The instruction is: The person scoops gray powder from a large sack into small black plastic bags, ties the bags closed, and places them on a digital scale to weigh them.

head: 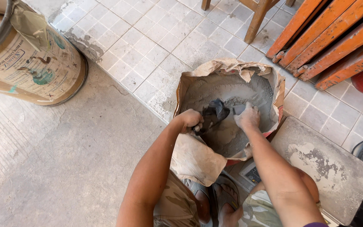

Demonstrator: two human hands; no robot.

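Paper sack [198, 162] of grey powder [232, 94] sits centre frame, mouth rolled open. Both hands are inside it. Left hand [190, 120] is closed around the edge of a dark crumpled bag [214, 113]; bag's inside can't be seen. Right hand [247, 116] is dusted grey, fingers bent down into the powder w/ a small dark bit at the fingertips, approx 11 o'clock of the hand. Can't tell if it grips that or just presses the powder; fingertips are hidden.

Sack's near wall folds over twd the person's knees, hiding its base. Sandalled feet [221, 195] are partly covered by the sack at 6 o'clock.

At 4 o'clock a dusty flat slab [328, 168] lies just beside the sack, cut off by the frame edge. At 1–2 o'clock orange planks [328, 40] lean, near the sack rim. At 10 o'clock a printed drum [30, 63] stands well apart, top cut off. Open concrete floor [64, 159] from 7 to 9 o'clock; tiled floor [148, 46] open at 11–12.
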